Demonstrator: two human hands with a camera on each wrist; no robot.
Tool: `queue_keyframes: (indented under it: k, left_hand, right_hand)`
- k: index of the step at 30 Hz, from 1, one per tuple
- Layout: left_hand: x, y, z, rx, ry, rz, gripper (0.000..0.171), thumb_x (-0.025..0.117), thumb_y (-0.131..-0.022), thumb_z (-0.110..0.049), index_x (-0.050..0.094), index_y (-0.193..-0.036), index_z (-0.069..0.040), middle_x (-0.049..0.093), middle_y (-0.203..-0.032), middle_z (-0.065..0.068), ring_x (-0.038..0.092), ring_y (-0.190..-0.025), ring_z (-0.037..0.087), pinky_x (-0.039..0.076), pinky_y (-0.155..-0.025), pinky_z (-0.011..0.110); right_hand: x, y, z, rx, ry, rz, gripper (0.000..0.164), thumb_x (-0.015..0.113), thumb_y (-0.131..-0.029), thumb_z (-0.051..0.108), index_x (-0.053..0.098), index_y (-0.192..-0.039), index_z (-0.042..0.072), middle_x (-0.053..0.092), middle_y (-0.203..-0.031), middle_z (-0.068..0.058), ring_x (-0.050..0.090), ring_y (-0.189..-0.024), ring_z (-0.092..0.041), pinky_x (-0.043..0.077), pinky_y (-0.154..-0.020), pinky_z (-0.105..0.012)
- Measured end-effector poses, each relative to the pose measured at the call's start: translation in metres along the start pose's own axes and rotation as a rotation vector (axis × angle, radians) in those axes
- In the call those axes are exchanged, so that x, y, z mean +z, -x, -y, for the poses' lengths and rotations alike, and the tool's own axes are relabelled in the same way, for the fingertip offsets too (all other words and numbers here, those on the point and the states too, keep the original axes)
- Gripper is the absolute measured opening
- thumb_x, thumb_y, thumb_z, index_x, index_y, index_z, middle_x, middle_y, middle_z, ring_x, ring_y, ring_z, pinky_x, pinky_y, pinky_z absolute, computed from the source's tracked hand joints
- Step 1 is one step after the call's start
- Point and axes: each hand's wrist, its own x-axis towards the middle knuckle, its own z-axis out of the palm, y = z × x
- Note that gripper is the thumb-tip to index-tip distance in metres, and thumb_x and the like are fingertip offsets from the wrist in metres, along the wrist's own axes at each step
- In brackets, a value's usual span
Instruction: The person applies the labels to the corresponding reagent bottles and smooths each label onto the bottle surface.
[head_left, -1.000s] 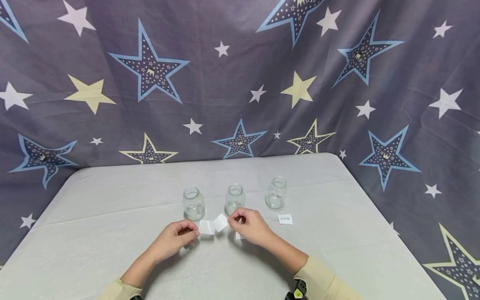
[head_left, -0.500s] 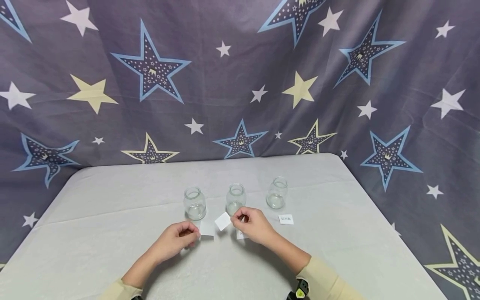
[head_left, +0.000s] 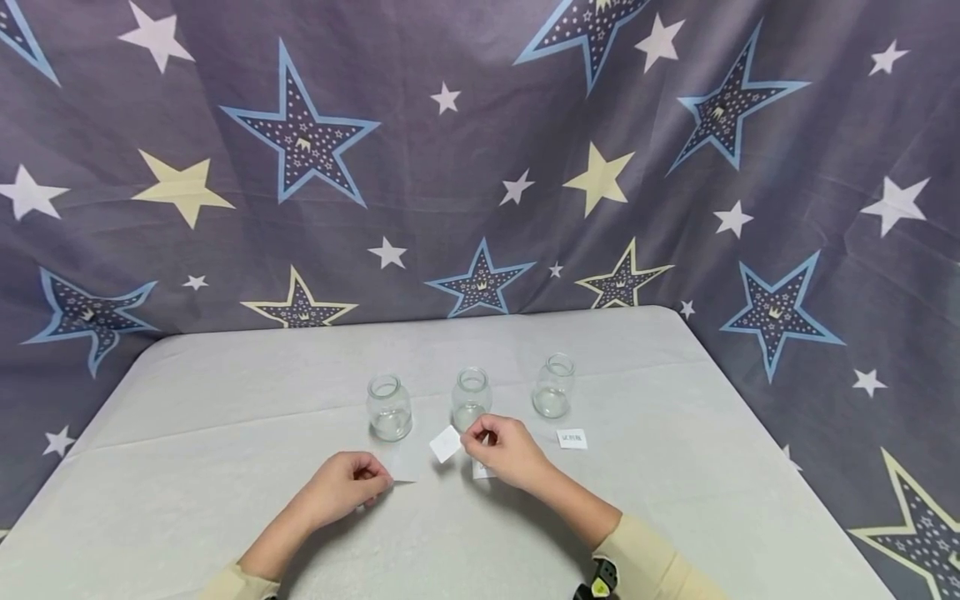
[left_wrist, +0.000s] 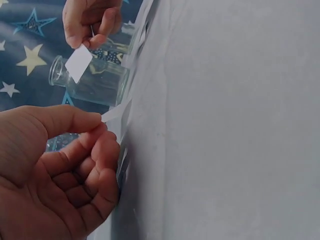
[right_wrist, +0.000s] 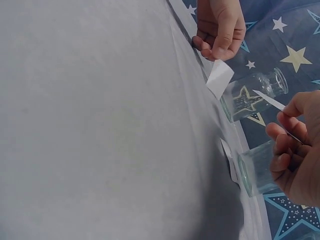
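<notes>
My left hand [head_left: 345, 485] pinches a corner of a small white paper piece [right_wrist: 220, 78] between thumb and index finger, just above the table in front of the left glass jar [head_left: 389, 419]. Between the thumb and index finger of my right hand [head_left: 506, 450] is another small white paper piece [head_left: 446, 443], tilted and raised off the table. That hand hovers before the middle glass jar [head_left: 471, 393], hiding part of its base. A white card [head_left: 482, 471] lies partly hidden under the right hand. The two pinched papers are apart.
A third lidless glass jar [head_left: 553, 398] stands at the right, with a white card bearing printed characters [head_left: 572, 439] in front of it. Pale cloth covers the table [head_left: 225, 392]. A star-patterned curtain [head_left: 450, 167] hangs behind and along the right.
The two papers were close together and have separated. My left hand has drawn slightly left and nearer to me with its paper. The right hand has barely moved.
</notes>
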Motion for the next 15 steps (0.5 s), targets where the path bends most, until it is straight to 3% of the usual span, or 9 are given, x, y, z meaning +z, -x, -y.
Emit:
queue_keyframes:
  k: [15]
  left_hand:
    - [0.0039, 0.0009, -0.003, -0.069, -0.127, -0.1, 0.011, 0.069, -0.08, -0.014, 0.063, -0.072, -0.009, 0.054, -0.058, -0.004, 0.051, -0.054, 0.01, 0.039, -0.049, 0.021]
  right_hand:
    - [0.0018, 0.0022, -0.0021, 0.01, 0.008, 0.008, 0.008, 0.062, -0.086, 0.016, 0.066, -0.081, 0.011, 0.063, -0.075, 0.002, 0.047, -0.06, -0.004, 0.04, -0.055, -0.017]
